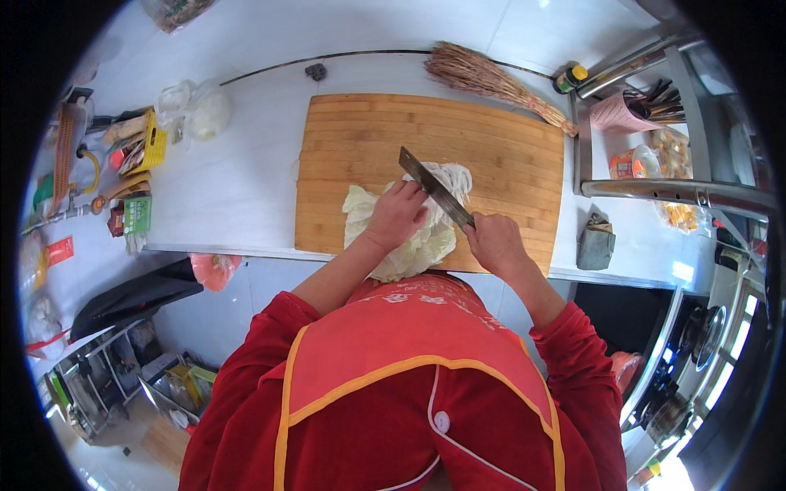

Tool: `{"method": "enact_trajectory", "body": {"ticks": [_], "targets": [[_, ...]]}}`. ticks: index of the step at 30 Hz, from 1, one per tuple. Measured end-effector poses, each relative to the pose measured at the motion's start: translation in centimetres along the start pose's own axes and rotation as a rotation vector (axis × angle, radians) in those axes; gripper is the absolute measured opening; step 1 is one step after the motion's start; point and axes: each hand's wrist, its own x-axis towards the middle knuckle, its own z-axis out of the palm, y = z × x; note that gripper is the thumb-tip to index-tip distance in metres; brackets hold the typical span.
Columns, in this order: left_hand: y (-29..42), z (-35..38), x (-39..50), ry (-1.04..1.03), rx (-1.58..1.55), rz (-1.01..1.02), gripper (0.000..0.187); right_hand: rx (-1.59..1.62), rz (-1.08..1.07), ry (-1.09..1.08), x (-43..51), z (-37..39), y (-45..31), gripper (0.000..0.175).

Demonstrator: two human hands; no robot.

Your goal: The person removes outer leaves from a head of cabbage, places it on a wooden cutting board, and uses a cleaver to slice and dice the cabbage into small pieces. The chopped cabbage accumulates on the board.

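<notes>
A pale cabbage (417, 245), probably napa cabbage, lies near the front edge of a wooden cutting board (350, 135). Its far end is in thin white shreds (454, 175). My left hand (399, 215) presses on the leaves with curled fingers, close beside the blade. In my right hand (496, 242) is the handle of a kitchen knife (436, 187), most likely a cleaver. The blade slants across the cabbage, its tip up and to the left, between the shreds and the leaves. My fingers hide the handle.
Behind the board lies a straw whisk broom (485, 77), beside a yellow-capped bottle (571, 78). A metal rack (645, 187) stands on the right, near a grey whetstone-like block (595, 242). Left are a plastic bag (206, 113) and a yellow basket (153, 144). A dark scrubber (316, 72) sits at the back.
</notes>
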Motion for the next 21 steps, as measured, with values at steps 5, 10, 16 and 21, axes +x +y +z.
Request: {"method": "enact_trajectory", "body": {"ticks": [5, 10, 16, 21], "targets": [[0.4, 0.0, 0.3, -0.022, 0.026, -0.02, 0.025, -0.005, 0.036, 0.08, 2.1, 4.6, 0.6, 0.024], [-0.1, 0.4, -0.4, 0.044, 0.021, 0.008, 0.025, 0.075, 0.062, 0.099, 1.5, 1.7, 0.5, 0.026], [0.1, 0.2, -0.2, 0.024, -0.004, -0.015, 0.026, -0.016, -0.025, -0.016, 0.9, 1.2, 0.4, 0.026], [0.7, -0.8, 0.4, -0.037, 0.031, -0.022, 0.033, 0.021, 0.033, 0.086, 2.4, 4.0, -0.2, 0.026]]}}
